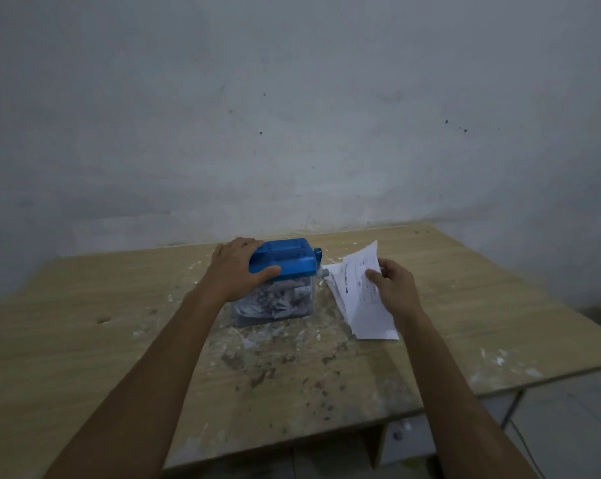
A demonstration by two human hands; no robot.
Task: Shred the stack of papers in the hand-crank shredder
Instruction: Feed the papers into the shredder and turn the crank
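Paper stack [361, 299] lies right of the shredder [281, 261]; your right hand [394, 288] pinches its top sheet, left hand [238, 267] grips the blue lid.

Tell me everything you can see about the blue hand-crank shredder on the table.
The shredder stands upright on the wooden table, towards its far side. It has a glossy blue plastic lid over a clear bin, which holds many white and grey paper shreds. A blue crank knob sticks out on its right side. The left hand grips the lid's left end, thumb along the front edge. The stack of papers, held by the right hand, lies just to its right. Loose scraps lie around its base.
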